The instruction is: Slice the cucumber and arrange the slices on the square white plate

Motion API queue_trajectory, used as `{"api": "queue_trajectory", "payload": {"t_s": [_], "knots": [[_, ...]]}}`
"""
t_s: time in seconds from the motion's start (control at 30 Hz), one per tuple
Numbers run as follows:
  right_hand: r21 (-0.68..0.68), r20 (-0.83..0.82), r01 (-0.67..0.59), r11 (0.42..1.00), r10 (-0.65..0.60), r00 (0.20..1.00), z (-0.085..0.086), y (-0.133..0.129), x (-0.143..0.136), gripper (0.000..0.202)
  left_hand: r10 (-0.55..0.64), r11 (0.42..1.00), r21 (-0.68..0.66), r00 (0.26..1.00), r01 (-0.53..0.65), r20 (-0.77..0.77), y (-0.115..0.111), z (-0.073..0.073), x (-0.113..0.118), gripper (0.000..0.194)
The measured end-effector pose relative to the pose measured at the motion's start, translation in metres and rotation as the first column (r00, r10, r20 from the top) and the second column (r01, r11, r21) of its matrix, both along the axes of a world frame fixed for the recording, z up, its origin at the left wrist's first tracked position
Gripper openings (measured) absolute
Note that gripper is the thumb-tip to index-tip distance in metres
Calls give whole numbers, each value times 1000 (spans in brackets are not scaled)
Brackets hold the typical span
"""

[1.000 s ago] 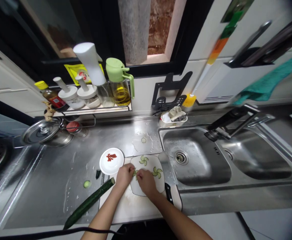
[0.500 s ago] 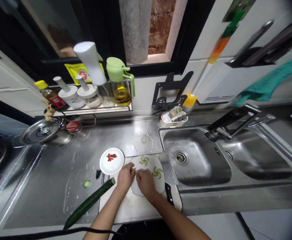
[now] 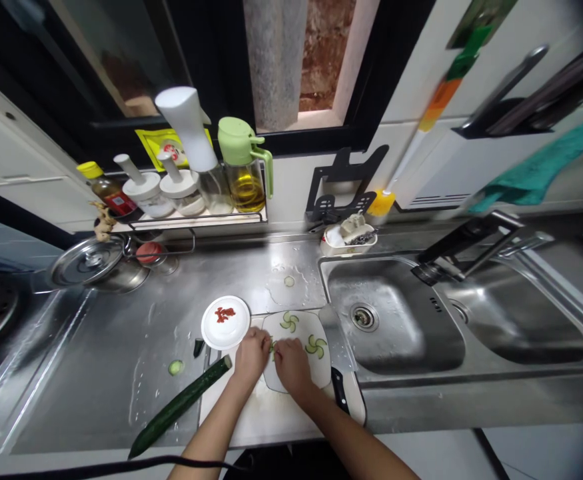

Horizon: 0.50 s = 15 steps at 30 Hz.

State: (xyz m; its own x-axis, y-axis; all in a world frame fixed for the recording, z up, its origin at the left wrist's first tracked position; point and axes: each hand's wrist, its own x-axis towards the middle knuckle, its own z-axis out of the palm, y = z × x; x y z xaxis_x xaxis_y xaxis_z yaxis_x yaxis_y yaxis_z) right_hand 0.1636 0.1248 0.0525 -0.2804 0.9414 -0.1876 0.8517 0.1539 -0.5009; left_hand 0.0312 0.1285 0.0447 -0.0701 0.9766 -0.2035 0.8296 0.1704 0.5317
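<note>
Over the left side of a pale square plate (image 3: pixel 298 383), my left hand (image 3: pixel 252 352) and my right hand (image 3: pixel 292 367) meet with fingers closed. Green cucumber slices (image 3: pixel 272 347) show between their fingertips, mostly covered by the fingers. Two pinwheels of curved cucumber slices lie on the plate, one at the top (image 3: pixel 289 322) and one on the right (image 3: pixel 316 346). Under the plate is a white cutting board (image 3: pixel 244 420). A cut cucumber (image 3: pixel 181 405) lies to the left, its end on the board. The cleaver (image 3: pixel 340 390) rests at the right, its blade beside the plate.
A round white plate (image 3: pixel 226 338) with chopped red bits stands behind my left hand. Cucumber scraps (image 3: pixel 175 367) lie on the steel counter (image 3: pixel 106 367). To the right is a double sink (image 3: pixel 396 313) with a faucet (image 3: pixel 464 247). A shelf of bottles (image 3: pixel 244 187) and a pot (image 3: pixel 91 263) stand behind.
The view has shifted slightly. My hands stay together over the left of the plate, with small finger movements at the cucumber slices; the pinwheels have not changed.
</note>
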Motion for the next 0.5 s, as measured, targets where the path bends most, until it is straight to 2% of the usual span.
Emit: {"api": "queue_trajectory", "payload": {"t_s": [0.13, 0.23, 0.3, 0.37, 0.43, 0.5], "knots": [[11, -17, -27, 1000, 27, 999, 0, 0, 3, 17, -17, 1000, 27, 996, 15, 89, 0, 4, -4, 19], [20, -36, -48, 999, 48, 998, 1, -2, 9, 17, 23, 998, 60, 989, -32, 144, 0, 10, -16, 21], [25, -47, -51, 998, 52, 998, 1, -4, 14, 18, 104, 992, 59, 988, -111, 117, 1, 14, -32, 23], [28, -56, -49, 998, 50, 997, 1, -7, 19, 19, 225, 974, 36, 974, -226, 16, 2, 16, -51, 24], [31, -62, -46, 998, 48, 997, 1, -11, 22, 18, 344, 939, 8, 935, -345, -83, 4, 17, -71, 23], [33, -68, -48, 998, 50, 996, 0, -14, 25, 19, 406, 911, -19, 903, -413, -142, 6, 15, -87, 23]]}}
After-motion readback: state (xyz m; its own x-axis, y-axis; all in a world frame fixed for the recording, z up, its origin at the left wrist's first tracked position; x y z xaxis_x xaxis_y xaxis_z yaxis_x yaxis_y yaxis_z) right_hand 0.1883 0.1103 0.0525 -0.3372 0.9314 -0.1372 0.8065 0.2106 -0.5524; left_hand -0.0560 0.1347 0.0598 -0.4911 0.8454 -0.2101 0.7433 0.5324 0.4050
